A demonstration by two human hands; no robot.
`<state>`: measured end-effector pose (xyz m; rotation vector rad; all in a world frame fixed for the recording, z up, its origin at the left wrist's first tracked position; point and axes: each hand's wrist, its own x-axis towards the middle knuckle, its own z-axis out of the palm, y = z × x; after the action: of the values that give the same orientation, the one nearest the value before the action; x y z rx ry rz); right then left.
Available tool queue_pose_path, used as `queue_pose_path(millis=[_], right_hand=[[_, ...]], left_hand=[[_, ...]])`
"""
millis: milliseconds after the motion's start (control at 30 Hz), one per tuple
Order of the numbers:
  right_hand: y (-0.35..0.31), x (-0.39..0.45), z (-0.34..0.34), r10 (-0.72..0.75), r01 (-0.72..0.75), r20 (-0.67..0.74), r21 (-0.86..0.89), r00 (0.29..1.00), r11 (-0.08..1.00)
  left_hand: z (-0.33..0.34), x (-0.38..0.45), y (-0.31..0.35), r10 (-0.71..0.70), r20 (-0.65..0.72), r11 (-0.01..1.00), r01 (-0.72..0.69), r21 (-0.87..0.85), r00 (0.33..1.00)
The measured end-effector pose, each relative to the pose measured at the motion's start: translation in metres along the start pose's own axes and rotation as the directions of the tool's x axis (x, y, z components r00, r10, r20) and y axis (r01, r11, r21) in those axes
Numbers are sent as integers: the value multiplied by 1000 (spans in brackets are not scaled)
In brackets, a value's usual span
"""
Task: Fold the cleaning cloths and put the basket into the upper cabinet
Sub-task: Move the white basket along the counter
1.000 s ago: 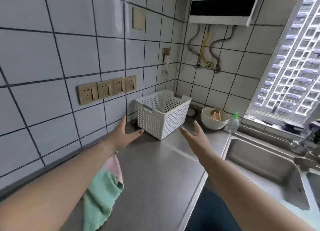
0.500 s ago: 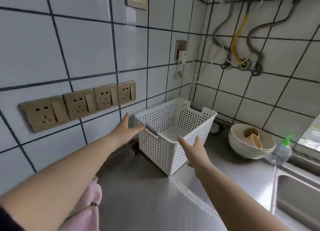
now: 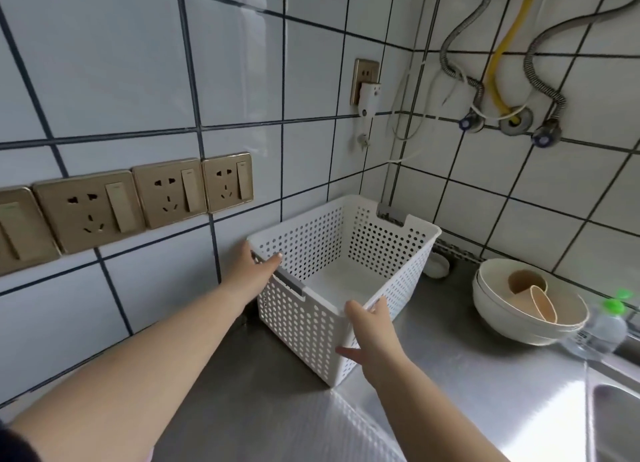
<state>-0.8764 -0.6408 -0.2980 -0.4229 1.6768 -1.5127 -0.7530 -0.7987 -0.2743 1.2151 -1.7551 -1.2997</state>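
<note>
A white perforated basket (image 3: 349, 253) stands empty on the steel counter (image 3: 467, 375), in the corner by the tiled wall. My left hand (image 3: 254, 271) holds its near-left corner, thumb lying over the rim beside the grey handle and fingers outside the wall. At the near-right corner my right hand (image 3: 372, 333) grips the basket, fingertips over the top rim and thumb spread on the front wall. The cleaning cloths and the upper cabinet are out of view.
Stacked cream bowls (image 3: 502, 316) holding two tan cups sit right of the basket, next to a clear bottle with a green cap (image 3: 606, 326). A small white dish (image 3: 437, 266) lies behind the basket. The sink (image 3: 616, 420) opens at lower right. Gold sockets (image 3: 138, 198) line the left wall.
Both hands have reached forward from open air onto the basket's near corners. The view has moved closer, and the pink and green cloths have dropped out of sight.
</note>
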Motion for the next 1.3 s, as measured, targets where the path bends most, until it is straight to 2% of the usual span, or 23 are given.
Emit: queue_pose_path(millis=[167,333,567,733,833,933,1033,1300], right_hand=[[5,-6,-7,-33,34,-7,50,999,998],[13,-25,-19,-89,90,-11,106,996,990],[24,-81,-30,-124,122,6,147,992,982],[21,-132,-39,-161,158,56,62,985,985],[20,-169,-40,-190,191,98,3,977,982],[24,-209,-41,-204,216,186,-44,961,975],[35,-255,-41,-212,235,275,-54,938,970],[74,-372,-11,-147,210,420,-108,896,972]], left_hand=[[2,3,-3,-9,-42,1000,8,-24,999],[4,-14,3,-31,46,995,35,-92,998],[-8,-64,9,-40,25,992,42,-120,999],[-36,-126,5,-60,-32,981,53,-186,998],[-57,-178,1,-61,-130,970,28,-243,990],[-81,-228,-8,-121,-223,940,39,-338,967],[-111,-288,-17,-194,-229,897,78,-435,954],[-201,-431,-52,-206,-263,865,50,-499,943]])
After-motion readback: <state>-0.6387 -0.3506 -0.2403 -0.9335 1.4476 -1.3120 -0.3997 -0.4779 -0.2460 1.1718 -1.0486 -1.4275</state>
